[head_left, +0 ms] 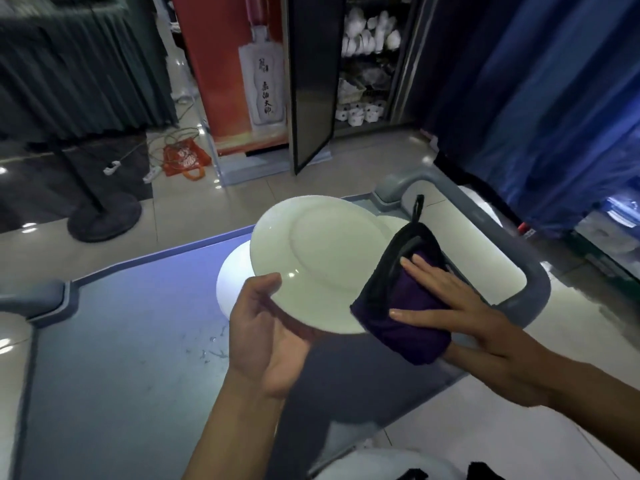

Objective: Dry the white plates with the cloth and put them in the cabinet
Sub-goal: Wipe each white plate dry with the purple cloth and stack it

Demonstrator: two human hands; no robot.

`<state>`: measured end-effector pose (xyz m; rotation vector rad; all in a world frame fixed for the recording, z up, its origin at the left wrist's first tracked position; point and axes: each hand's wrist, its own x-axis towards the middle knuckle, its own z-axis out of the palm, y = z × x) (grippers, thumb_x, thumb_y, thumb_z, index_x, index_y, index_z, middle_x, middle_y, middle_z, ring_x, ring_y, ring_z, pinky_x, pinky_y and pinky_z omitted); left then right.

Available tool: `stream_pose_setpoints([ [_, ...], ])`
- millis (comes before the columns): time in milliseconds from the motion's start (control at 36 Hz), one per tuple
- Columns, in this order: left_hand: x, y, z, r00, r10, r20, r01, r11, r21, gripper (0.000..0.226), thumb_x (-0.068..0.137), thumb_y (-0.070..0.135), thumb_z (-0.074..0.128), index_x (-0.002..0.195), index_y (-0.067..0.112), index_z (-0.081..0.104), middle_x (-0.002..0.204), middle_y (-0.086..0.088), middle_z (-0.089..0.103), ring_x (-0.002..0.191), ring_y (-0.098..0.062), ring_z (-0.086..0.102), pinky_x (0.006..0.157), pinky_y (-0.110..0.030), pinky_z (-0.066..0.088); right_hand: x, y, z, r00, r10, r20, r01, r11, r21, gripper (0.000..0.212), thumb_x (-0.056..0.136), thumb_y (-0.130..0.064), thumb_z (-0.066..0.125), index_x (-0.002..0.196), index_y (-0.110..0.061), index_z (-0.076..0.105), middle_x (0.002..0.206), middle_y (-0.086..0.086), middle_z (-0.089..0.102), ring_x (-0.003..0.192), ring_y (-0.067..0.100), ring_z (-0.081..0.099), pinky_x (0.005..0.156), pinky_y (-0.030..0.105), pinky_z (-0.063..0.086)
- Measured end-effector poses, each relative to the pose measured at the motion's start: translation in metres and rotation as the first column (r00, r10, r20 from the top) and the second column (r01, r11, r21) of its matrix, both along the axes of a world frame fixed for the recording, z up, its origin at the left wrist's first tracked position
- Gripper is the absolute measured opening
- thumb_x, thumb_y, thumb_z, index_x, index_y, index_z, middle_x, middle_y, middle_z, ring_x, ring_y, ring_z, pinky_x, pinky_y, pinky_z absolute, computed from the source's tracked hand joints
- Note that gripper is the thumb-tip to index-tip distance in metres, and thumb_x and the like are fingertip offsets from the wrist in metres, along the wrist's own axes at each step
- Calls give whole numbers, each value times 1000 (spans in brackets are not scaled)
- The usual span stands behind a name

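My left hand (266, 337) grips a white plate (322, 258) by its near rim, thumb on top and palm underneath, and holds it tilted above the cart. My right hand (460, 317) presses a folded purple and black cloth (398, 296) against the plate's right edge with its fingers stretched flat. Under the held plate more white plates (230, 285) lie on the grey cart top (121, 341). The cabinet (367, 64) stands beyond with its dark door (311, 81) swung open and white dishes on the shelves.
The cart's grey handle bar (512, 244) curves round at the right. A red display stand (235, 71) is left of the cabinet, a blue curtain (540, 98) at the right. A fan base (104, 216), cables and an orange bag (185, 157) lie on the tiled floor.
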<state>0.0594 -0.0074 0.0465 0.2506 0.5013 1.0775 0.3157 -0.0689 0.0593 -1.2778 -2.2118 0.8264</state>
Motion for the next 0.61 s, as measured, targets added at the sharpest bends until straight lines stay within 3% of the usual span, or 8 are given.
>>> stream_pose_setpoints([
  [56, -6, 3, 1, 1000, 4, -10, -4, 999, 38, 46, 83, 28, 47, 120, 24, 73, 124, -7, 72, 108, -32, 69, 92, -60, 52, 4, 2, -7, 943, -230, -240, 182, 962, -205, 49, 95, -11, 59, 137, -36, 60, 157, -14, 41, 147, 10, 34, 112, 21, 36],
  [139, -13, 6, 4, 1000, 28, -5, -28, 998, 47, 45, 82, 27, 47, 117, 22, 75, 122, -7, 73, 98, -30, 74, 87, -60, 55, 8, 17, -13, 547, -727, -414, 452, 673, -585, 32, 95, -12, 63, 121, -30, 69, 120, -2, 73, 109, 17, 69, 80, 25, 59],
  [194, -15, 6, 5, 998, 61, 15, -61, 997, 46, 50, 74, 22, 56, 123, 19, 69, 117, -8, 74, 92, -30, 75, 70, -51, 63, 13, 29, -17, 380, -841, -386, 377, 522, -766, 29, 96, -23, 60, 124, -25, 68, 120, 4, 73, 106, 21, 70, 78, 37, 59],
  [250, -16, 4, 2, 997, 82, 13, -83, 993, 79, 56, 62, 19, 69, 118, 17, 74, 116, -10, 74, 91, -31, 75, 63, -46, 62, 16, 39, -16, 353, -853, -384, 352, 502, -790, 28, 98, -24, 58, 125, -23, 67, 121, 5, 72, 103, 20, 68, 81, 41, 58],
  [333, -16, 1, 0, 994, 89, -62, -81, 989, 127, 65, 43, 19, 93, 106, 17, 81, 113, -10, 75, 91, -31, 75, 64, -45, 61, 9, 60, -1, 396, -789, -469, 427, 611, -667, 23, 99, -19, 57, 116, -26, 71, 115, 0, 75, 98, 15, 72, 84, 37, 55],
  [417, -18, 1, -3, 995, 61, -73, -53, 993, 103, 75, 33, 20, 99, 105, 13, 81, 112, -13, 74, 91, -31, 75, 66, -47, 62, -3, 81, 26, 593, -575, -564, 436, 818, -376, 27, 93, -21, 65, 116, -34, 73, 119, 1, 73, 118, 24, 65, 103, 46, 49],
  [500, -19, -3, -3, 992, -5, -124, 17, 995, 97, 74, 28, 24, 98, 99, 14, 82, 106, -10, 75, 89, -29, 74, 69, -48, 62, -22, 95, 65, 827, -218, -519, 206, 975, -80, 41, 90, -12, 60, 128, -28, 66, 137, -1, 63, 132, 19, 55, 113, 43, 40],
  [611, -18, -12, -1, 992, -70, -106, 88, 980, 181, 62, 45, 24, 92, 105, 11, 81, 107, -11, 77, 97, -29, 75, 77, -40, 62, -55, 110, 88, 961, 214, -174, -210, 977, 40, 47, 83, -13, 61, 129, -20, 65, 147, -4, 53, 142, 3, 40, 118, 21, 25],
])
